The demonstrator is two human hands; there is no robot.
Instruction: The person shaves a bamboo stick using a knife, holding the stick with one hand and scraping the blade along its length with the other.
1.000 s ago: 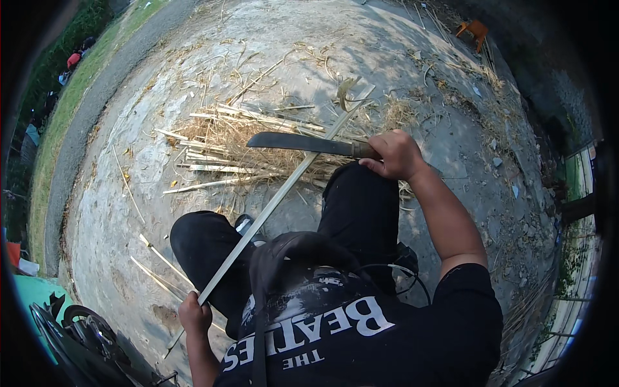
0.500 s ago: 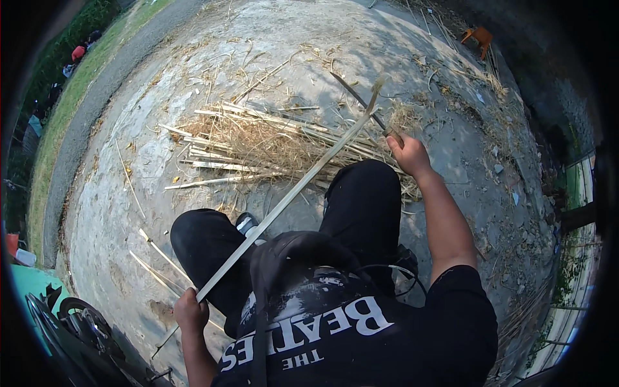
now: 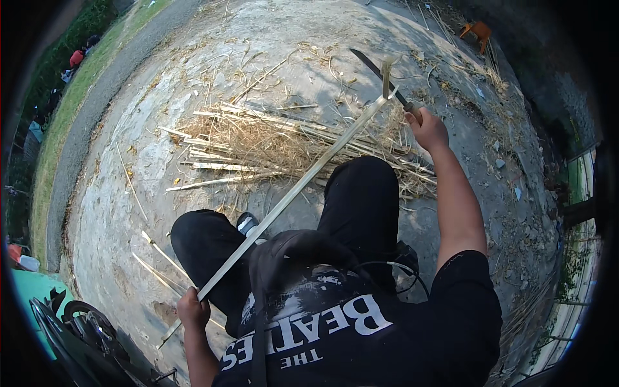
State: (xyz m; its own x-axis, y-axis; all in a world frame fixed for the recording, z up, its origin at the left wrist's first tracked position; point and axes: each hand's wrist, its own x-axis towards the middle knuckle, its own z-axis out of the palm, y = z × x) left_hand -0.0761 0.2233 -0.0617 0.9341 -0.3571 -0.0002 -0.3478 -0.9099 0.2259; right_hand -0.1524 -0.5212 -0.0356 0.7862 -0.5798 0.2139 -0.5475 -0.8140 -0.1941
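Observation:
My left hand (image 3: 193,309) is closed round the lower end of a long, pale bamboo strip (image 3: 284,203). The strip slants across my left knee, up and to the right. In my right hand (image 3: 428,129) is the handle of a machete (image 3: 369,62), its long dark blade pointing up and to the left. The blade passes by the strip's far end; whether they touch I cannot tell. At that end a short frayed piece (image 3: 386,79) stands at an angle to the strip. Beyond my knees lies a pile of split bamboo strips (image 3: 213,145) strewn with curly shavings (image 3: 274,138).
Loose bamboo strips (image 3: 158,271) lie left of my left knee. A motorbike (image 3: 90,329) stands at the lower left. An orange chair (image 3: 477,33) is far off at the upper right. Shavings and debris litter the concrete ground (image 3: 122,213).
My right hand and the machete have moved up and to the right. The strip's far end now shows a short piece bent away from it. My left hand has barely moved.

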